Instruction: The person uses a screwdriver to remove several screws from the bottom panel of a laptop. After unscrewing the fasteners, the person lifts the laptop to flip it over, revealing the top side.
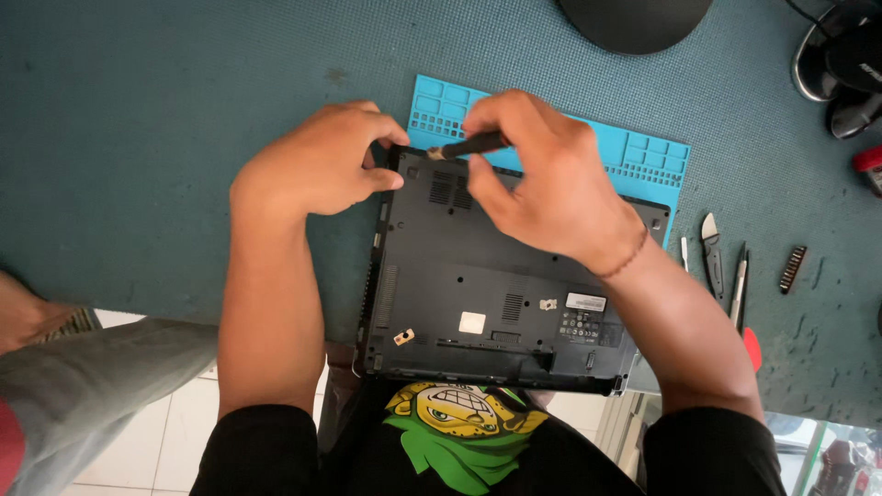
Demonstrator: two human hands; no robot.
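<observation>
A black laptop point(478, 276) lies upside down, its near edge overhanging the table toward my body and its far part resting on a light blue repair mat point(643, 156). My left hand point(317, 165) pinches the laptop's far left corner. My right hand point(542, 174) holds a small dark brush point(469, 145) with pale bristles, its tip at that same far corner, close to my left fingers.
Hand tools point(726, 266), including tweezers and a pry tool, lie on the teal table cover point(138, 138) to the right. A black round base point(634, 18) sits at the far edge. Dark gear point(841, 64) fills the top right corner. Another person's leg point(83, 386) is at lower left.
</observation>
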